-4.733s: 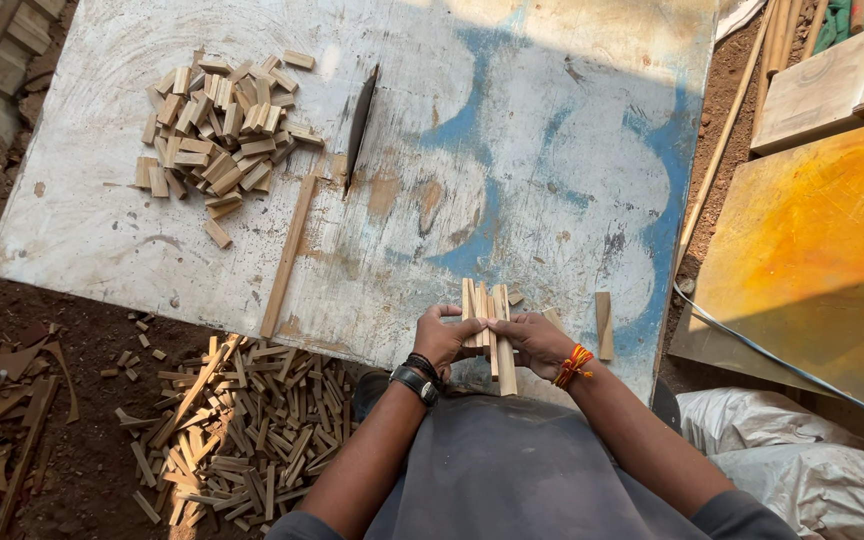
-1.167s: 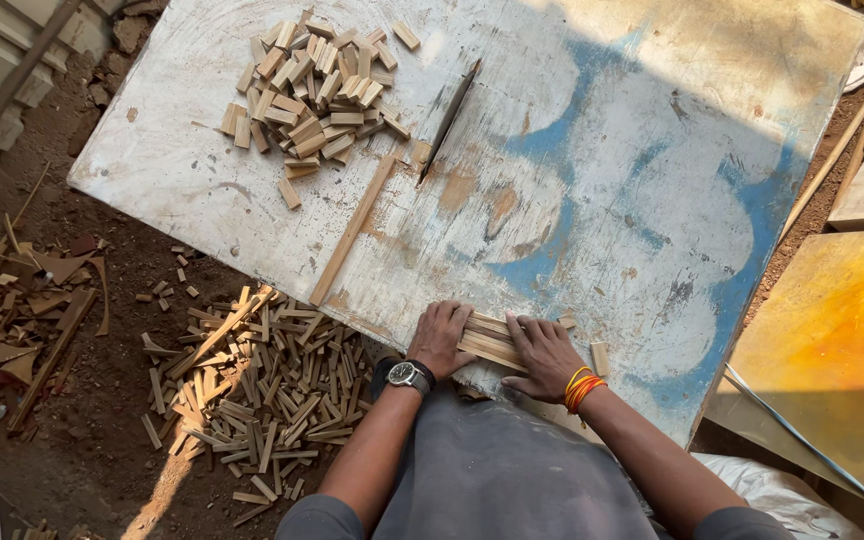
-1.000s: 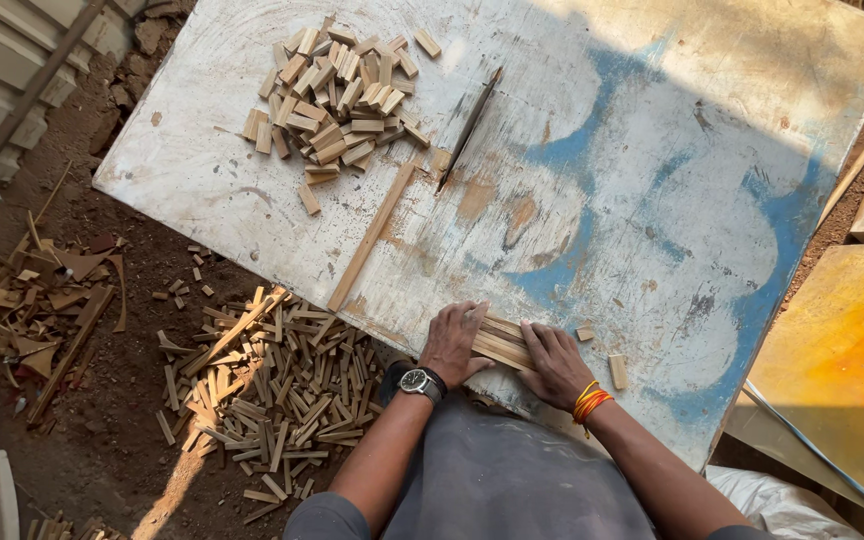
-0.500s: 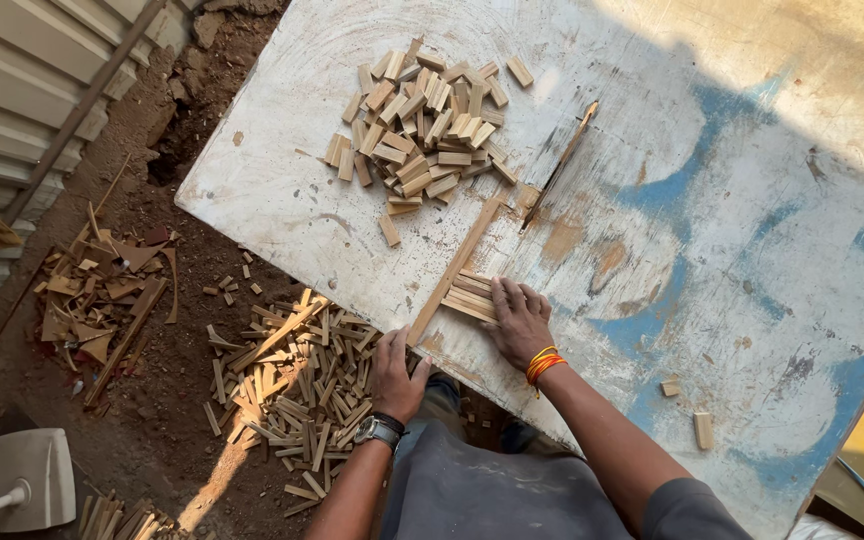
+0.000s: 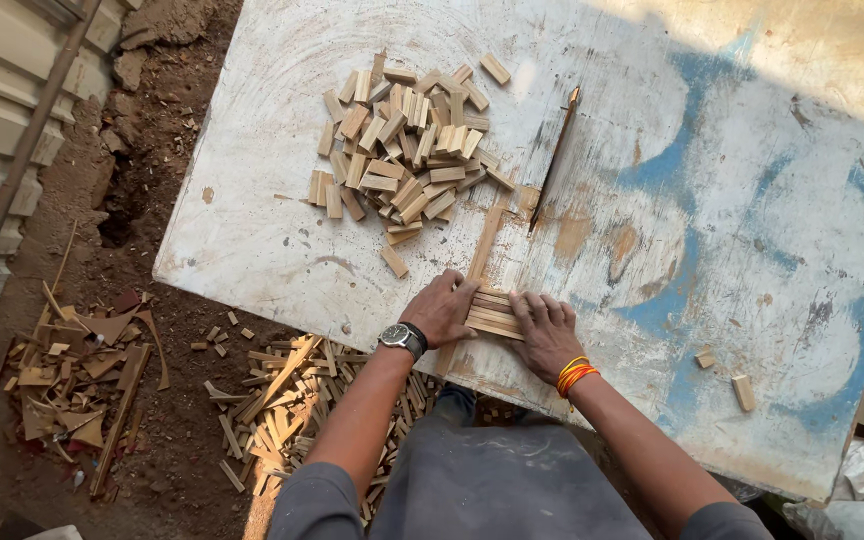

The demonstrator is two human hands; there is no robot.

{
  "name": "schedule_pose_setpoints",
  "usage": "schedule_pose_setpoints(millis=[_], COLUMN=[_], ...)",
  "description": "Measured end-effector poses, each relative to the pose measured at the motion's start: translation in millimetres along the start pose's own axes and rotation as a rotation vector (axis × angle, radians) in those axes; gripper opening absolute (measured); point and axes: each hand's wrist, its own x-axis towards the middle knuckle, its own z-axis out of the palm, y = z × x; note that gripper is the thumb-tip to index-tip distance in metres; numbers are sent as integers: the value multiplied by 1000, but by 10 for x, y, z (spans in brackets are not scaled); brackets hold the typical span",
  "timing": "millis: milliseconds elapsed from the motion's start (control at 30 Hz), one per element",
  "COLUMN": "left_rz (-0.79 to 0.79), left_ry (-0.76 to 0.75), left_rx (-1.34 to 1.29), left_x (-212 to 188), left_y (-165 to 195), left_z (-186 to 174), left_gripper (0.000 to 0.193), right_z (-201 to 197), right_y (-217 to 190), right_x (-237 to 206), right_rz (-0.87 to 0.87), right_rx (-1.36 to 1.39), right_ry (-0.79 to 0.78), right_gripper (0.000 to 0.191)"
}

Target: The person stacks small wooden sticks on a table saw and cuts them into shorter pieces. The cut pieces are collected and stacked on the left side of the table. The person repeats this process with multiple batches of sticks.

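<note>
Both hands are flat on a small bundle of wood strips [image 5: 492,315] near the front edge of the white counter [image 5: 252,240]. The left hand [image 5: 442,308] presses its side, fingers together; the right hand [image 5: 544,328] lies on the other end, fingers slightly spread. It looks like 4 or 5 strips, hard to count. The risk is that uneven pressure fans the strips out, or a nudge sends them off the edge onto the scrap pile [image 5: 282,400] below. The long stick [image 5: 480,260] beside them could get knocked too.
</note>
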Motion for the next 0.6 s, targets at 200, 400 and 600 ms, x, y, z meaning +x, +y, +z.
schedule_pose_setpoints(millis=[200, 400, 600], left_rz=[111, 63, 63], left_ry=[61, 15, 75], left_rx=[-38, -49, -90], left_x=[-15, -21, 15], left_y=[-160, -308, -602], left_z=[-65, -107, -101], left_gripper=[78, 79, 80], right_z=[27, 32, 188], right_y=[-187, -279, -475], right_x=[55, 4, 139], right_rz=[4, 175, 309], right_rx=[-22, 84, 169], right_ry=[46, 163, 182], right_gripper=[87, 95, 95])
